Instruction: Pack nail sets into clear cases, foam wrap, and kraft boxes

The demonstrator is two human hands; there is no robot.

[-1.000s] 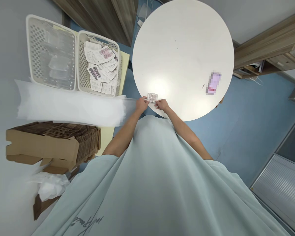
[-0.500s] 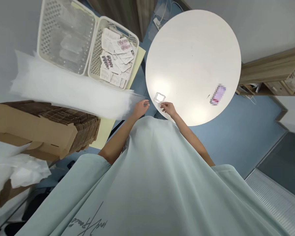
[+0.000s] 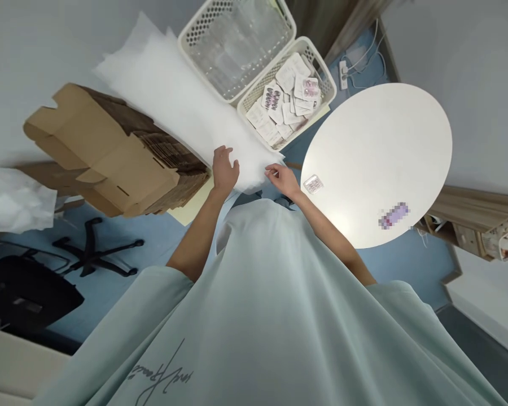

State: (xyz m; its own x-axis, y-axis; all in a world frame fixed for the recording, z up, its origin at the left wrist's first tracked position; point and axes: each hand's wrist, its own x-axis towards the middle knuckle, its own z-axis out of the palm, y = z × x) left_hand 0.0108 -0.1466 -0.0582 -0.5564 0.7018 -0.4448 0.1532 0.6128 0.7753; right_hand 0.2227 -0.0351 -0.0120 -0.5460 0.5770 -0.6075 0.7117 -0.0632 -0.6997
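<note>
My left hand (image 3: 225, 170) is over the stack of thin white foam sheets (image 3: 182, 107), its thumb and fingers apart and nothing seen in them. By the near right end of the same sheets is my right hand (image 3: 284, 179), fingers loosely bent and no object visible between them. Whether either hand touches the sheets, I cannot tell. To the right of it, a small clear plastic case (image 3: 313, 184) lies at the left edge of the round white table (image 3: 376, 152).
Beyond the sheets stand a basket of clear plastic boxes (image 3: 241, 51) and a basket of press-on nail cards (image 3: 285, 101). Folded brown cardboard boxes (image 3: 110, 158) are stacked at left. A pixelated purple item (image 3: 394, 215) lies on the table. A black chair base (image 3: 95, 251) is lower left.
My view has turned left. Both hands have moved from beside the table to the foam sheets; the right hand has left the clear case on the table.
</note>
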